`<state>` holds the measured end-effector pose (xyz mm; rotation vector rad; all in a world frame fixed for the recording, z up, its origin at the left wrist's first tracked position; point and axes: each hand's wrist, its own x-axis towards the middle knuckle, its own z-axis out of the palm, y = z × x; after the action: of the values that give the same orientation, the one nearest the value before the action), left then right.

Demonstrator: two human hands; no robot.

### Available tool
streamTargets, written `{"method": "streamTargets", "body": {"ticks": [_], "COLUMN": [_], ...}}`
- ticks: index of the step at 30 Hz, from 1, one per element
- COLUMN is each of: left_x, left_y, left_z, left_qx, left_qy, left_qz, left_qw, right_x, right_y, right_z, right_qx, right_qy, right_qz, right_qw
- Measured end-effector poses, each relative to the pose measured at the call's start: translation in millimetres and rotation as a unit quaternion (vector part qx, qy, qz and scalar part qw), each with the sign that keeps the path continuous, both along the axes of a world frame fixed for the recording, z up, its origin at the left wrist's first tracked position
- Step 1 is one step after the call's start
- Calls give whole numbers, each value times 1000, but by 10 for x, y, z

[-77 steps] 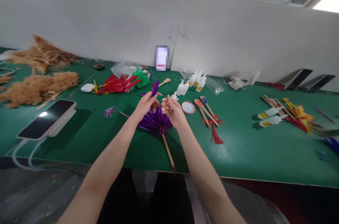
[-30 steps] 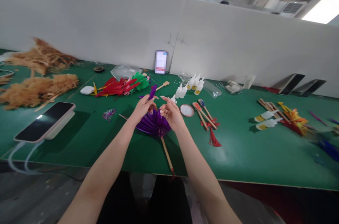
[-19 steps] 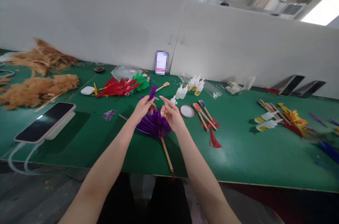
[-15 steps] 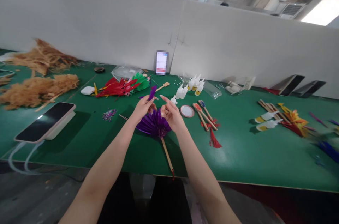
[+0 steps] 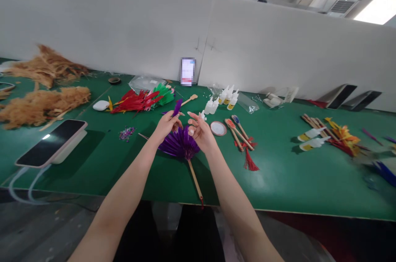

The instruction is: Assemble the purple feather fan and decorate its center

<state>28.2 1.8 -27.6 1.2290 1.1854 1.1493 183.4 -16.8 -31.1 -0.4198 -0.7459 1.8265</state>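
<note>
My left hand (image 5: 166, 126) pinches a purple feather (image 5: 177, 107) that sticks up above its fingers. Facing it, my right hand (image 5: 201, 132) has its fingers bent and apart, with nothing visible in them. Below both hands a purple feather fan (image 5: 176, 145) lies on the green table (image 5: 148, 179), its wooden handle pointing toward me and ending in a red cord. Part of the fan is covered by the hands. Just beyond my right hand stands a small white glue bottle (image 5: 203, 116), partly hidden by the fingers.
Several glue bottles (image 5: 227, 96) stand behind a round white dish (image 5: 218, 128). Painted wooden spoons (image 5: 238, 133) with a red tassel lie to the right. Red feathers (image 5: 133, 102), purple sequins (image 5: 126, 133) and a phone (image 5: 51, 142) on a stand are to the left. A lit phone (image 5: 187, 71) leans on the partition.
The fingers of my right hand have spread a little and moved slightly away from the left hand's fingertips. My left hand keeps the feather, and the fan stays in place.
</note>
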Motion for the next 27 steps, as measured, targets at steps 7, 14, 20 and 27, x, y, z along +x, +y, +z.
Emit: {"method": "streamTargets", "body": {"ticks": [7,14,20,27], "left_x": [-1,-4,-3,-67], "left_y": [-1,2,-5,10], "left_z": [-5,-2,16,22], "left_qx": [3,7,3,20], "left_qy": [-1,4,5,-4], "left_qz": [-7,-11,-8,8], "left_qw": [1000,1000,1000,1000], "right_x": [-20,6,20,47], "right_y": [-20,-32,2,-7], "right_z": [37,65,50,61], "right_qx": [-34,-39,-34,-21], "right_qy": [21,80,81,41], "right_qz": [-5,-3,-33,-54], "right_qw": [999,996,996,997]}}
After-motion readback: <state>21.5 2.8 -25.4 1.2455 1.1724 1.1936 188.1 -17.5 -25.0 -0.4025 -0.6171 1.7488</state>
